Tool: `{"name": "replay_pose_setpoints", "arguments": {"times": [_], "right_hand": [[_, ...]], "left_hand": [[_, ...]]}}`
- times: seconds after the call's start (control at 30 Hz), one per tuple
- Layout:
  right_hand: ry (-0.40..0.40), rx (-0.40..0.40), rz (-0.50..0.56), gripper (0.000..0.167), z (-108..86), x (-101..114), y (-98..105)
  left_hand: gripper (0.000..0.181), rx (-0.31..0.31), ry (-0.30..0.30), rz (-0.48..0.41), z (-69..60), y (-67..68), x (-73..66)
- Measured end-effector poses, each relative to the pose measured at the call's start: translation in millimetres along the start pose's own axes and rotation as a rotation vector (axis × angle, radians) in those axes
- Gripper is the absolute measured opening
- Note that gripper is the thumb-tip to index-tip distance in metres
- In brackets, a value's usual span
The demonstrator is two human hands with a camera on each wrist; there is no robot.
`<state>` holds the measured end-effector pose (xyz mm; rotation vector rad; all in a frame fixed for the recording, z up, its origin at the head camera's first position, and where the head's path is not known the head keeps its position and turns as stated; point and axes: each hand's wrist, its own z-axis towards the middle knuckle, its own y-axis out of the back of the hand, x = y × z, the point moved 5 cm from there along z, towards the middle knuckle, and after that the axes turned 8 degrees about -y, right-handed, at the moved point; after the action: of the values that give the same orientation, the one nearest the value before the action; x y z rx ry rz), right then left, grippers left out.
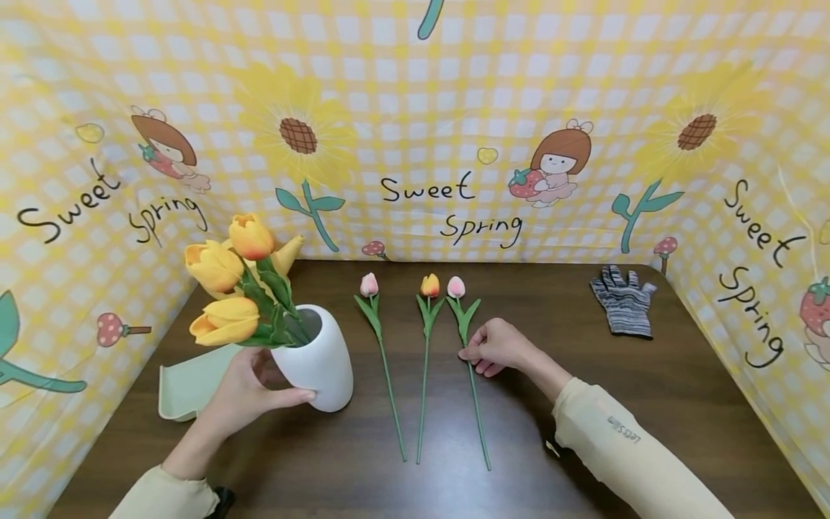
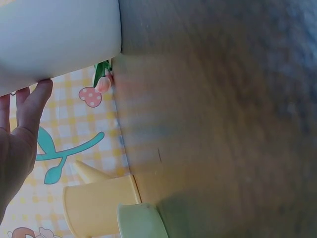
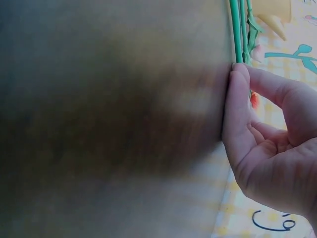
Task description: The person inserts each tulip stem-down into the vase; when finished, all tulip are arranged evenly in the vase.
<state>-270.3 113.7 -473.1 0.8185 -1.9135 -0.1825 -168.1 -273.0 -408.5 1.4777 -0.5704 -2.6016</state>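
My left hand grips a white vase from its left side, thumb across the front. Several yellow-orange tulips stand in the vase and lean left over its rim. In the left wrist view, fingertips press against the vase wall. With thumb and forefinger, my right hand pinches the green stem of a pale pink tulip, just below its leaves. This tulip lies on the table, rightmost in a row. Beside it lie an orange-yellow tulip and another pink tulip, both untouched.
A pale green tray lies left of the vase, partly behind my left forearm. Behind the tulip heads stands a yellow watering can. A grey striped glove rests at the back right of the brown table. Checkered cloth surrounds the table.
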Motion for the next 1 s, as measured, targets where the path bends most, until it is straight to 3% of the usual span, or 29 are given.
{"name": "replay_pose_setpoints", "arguments": {"times": [0.23,0.5,0.77,1.0], "right_hand": [[0.023,0.019,0.071,0.014,-0.7,-5.9,4.3],[0.03,0.099,0.175,0.018,-6.3,-4.5,15.1],[0.095,0.21,0.301,0.039,-29.7,6.6,37.2],[0.1,0.264,0.339,0.042,-49.6,12.7,42.4]], "left_hand": [[0.081,-0.002,-0.014,-0.009,2.3,-3.8,0.0],[0.083,0.0,0.008,0.007,0.9,-0.6,3.2],[0.084,-0.004,-0.019,0.007,1.8,-1.1,-0.3],[0.083,-0.01,-0.005,0.013,0.0,-1.0,0.7]]}}
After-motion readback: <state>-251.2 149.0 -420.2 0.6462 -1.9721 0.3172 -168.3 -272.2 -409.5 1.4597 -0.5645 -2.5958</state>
